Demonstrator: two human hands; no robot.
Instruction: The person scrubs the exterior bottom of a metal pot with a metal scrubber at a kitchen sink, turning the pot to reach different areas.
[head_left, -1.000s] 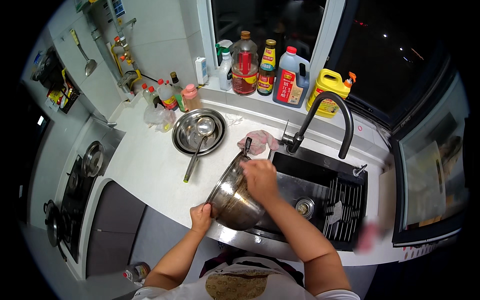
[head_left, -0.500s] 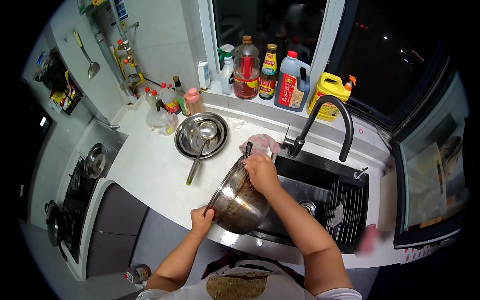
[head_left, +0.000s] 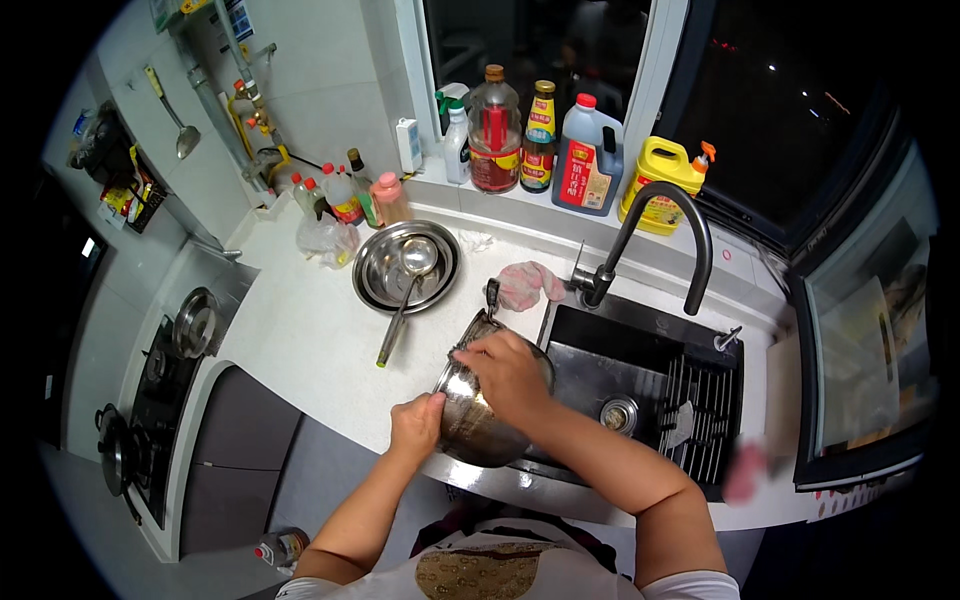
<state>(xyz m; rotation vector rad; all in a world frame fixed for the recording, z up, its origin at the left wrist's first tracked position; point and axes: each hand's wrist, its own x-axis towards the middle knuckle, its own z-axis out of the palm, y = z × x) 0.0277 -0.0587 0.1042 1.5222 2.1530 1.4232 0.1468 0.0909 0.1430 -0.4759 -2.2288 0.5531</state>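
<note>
A steel pot [head_left: 482, 438] with brownish stains on its outside is tilted over the counter's front edge, beside the sink [head_left: 590, 365]. My left hand [head_left: 414, 428] is closed on the pot's rim at its left side. Bent over the pot's upper wall, my right hand [head_left: 508, 378] presses its fingers to the metal; whatever may be under them is hidden. A dark handle [head_left: 492, 294] sticks up from the pot's far side. Just beyond it lies a crumpled pink-and-white cloth [head_left: 528, 286].
Nested steel bowls [head_left: 372, 292] with a ladle [head_left: 417, 258] across them stand left of the cloth. The black faucet [head_left: 704, 250] arches over the sink, which has a wire rack [head_left: 690, 430]. Bottles [head_left: 588, 165] line the sill. A gas stove [head_left: 150, 430] is far left.
My right hand has slid from near the pot's far handle down and left along its wall. The pot and my left hand have shifted slightly right.
</note>
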